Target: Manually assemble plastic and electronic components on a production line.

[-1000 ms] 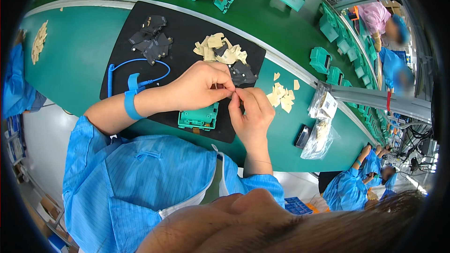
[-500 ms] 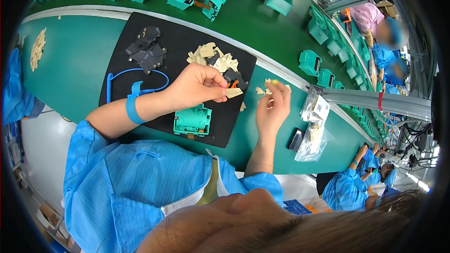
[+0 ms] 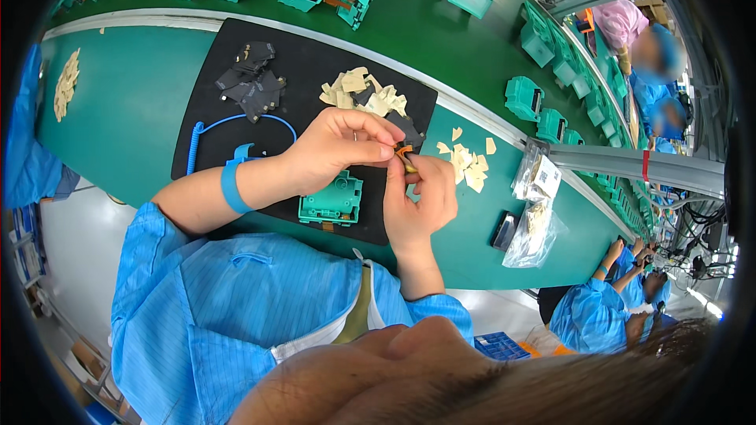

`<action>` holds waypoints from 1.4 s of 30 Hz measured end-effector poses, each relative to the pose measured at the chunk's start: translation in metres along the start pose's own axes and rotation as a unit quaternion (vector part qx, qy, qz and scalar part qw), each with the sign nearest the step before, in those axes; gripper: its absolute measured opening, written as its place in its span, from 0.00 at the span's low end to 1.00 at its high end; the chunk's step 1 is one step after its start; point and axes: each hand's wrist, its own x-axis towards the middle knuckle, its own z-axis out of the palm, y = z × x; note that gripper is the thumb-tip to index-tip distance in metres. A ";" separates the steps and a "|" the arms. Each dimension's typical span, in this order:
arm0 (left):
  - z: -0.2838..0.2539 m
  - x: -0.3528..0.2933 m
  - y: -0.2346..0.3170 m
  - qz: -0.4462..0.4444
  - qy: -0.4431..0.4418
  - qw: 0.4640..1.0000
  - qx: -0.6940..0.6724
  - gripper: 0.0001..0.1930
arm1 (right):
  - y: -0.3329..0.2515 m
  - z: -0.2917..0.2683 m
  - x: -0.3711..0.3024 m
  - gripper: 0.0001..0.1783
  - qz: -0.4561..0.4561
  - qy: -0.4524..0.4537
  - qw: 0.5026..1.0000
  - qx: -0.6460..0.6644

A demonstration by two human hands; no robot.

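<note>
1 small orange-&-black pc (image 3: pixel 405 151) is held up btwn 2 hands, above the mat nr its R edge. By the L hand (image 3: pixel 335 148) it's pinched w/ thumb & forefinger tips; by the R hand (image 3: pixel 425 198) its lower end is gripped btwn thumb & curled forefinger, contact partly hidden.

1 green housing (image 3: pixel 331 203) is set on the 1 black mat (image 3: pixel 307 51), just below the L hand, touched by neither. Also on the mat: 1 heap of dark pcs (image 3: pixel 253 93) at upper L, 1 heap of cream pcs (image 3: pixel 364 93) at upper R, w/ a few dark bits (image 3: pixel 408 127) beside it; the heaps overlap, so exact no. can't be told.

On the green table (image 3: pixel 142 110), R of the mat, 1 cream cluster (image 3: pixel 470 169) is seen w/ approx. 3 loose pcs set apart, then 2 clear bags (image 3: pixel 535 234) & 1 dark block (image 3: pixel 505 231). 1 more cream pile (image 3: pixel 67 85) is seen far L.

1 blue strap (image 3: pixel 231 187) is worn on the L wrist; 1 coiled cord (image 3: pixel 194 149) is laid nearby.
</note>
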 end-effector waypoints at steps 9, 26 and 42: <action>-0.001 -0.004 0.002 -0.002 -0.025 0.999 -0.039 0.06 | -0.009 0.002 -0.002 0.11 -0.019 -0.020 0.997 0.066; -0.007 -0.010 0.002 0.041 -0.046 0.993 0.100 0.06 | -0.007 -0.002 -0.008 0.06 -0.023 -0.075 0.991 0.108; -0.009 -0.014 0.007 0.018 -0.074 0.989 0.131 0.05 | -0.012 -0.013 -0.007 0.08 0.027 -0.145 0.981 0.122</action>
